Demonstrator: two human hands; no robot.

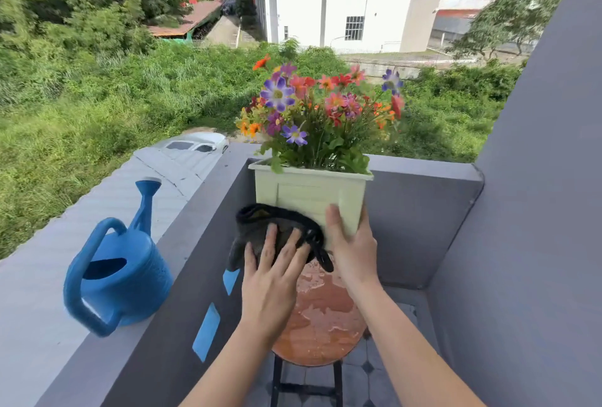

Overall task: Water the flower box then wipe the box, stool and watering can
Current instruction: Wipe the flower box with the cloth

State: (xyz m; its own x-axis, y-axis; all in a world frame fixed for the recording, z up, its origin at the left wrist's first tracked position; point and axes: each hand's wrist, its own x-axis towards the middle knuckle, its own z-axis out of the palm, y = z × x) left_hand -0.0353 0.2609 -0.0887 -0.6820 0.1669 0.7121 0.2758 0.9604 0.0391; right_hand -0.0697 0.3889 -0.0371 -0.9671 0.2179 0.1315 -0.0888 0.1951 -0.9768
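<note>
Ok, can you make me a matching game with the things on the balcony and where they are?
Things:
1. watering can
2. flower box
3. cloth
4. stool

Places:
A. on the stool
B. under the left hand
C. on the ledge
D. on the tiled floor, seat wet

Pairs: 1-C, 2-A, 3-B, 4-D

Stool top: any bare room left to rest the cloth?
The round reddish stool seat is bare but wet in front of the cream plastic flower box. Its far edge is crowded by the box, dark cloth and both hands.
</note>
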